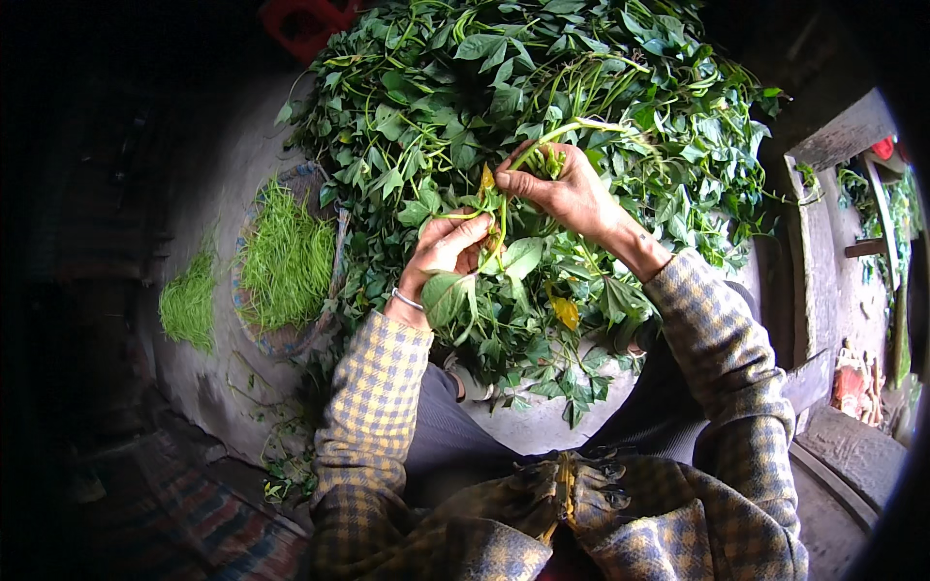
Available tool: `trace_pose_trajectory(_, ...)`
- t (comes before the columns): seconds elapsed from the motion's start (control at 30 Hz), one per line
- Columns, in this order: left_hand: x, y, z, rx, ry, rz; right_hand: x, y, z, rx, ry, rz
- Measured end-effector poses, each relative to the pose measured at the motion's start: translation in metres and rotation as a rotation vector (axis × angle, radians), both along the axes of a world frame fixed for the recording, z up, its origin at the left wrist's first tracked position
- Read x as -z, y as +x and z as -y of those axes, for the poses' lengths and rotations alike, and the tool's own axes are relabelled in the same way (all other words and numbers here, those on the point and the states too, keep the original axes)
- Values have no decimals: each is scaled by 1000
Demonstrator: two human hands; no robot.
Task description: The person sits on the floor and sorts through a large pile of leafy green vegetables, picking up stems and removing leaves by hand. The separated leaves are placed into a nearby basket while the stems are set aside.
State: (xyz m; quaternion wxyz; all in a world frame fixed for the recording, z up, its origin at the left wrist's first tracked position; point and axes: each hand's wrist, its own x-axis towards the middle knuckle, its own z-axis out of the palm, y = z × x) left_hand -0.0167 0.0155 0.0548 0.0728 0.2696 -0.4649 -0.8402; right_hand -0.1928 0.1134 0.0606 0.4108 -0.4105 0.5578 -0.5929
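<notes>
Over a large heap of leafy green vines, my right hand grips a thick green vine stem between thumb and fingers, with a bunch of short green stalk pieces tucked in the palm. Just below and to the left, my left hand pinches the same leafy part of the vine, where thin stalks and a yellowed leaf show. Broad leaves hang beside my left wrist, which wears a pale bangle. The left fingertips are partly hidden by stalks.
At the left, a round woven basket holds thin green stalks, and a further pile of stalks lies on the concrete floor. A red plastic object stands behind the heap. A wooden frame is at the right, a striped mat at lower left.
</notes>
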Motion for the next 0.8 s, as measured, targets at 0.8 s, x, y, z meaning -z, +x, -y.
trace_pose_trajectory(0.8, -3, 1, 19, -220, -509, -236, 33, -8, 1, 48, -28, 528)
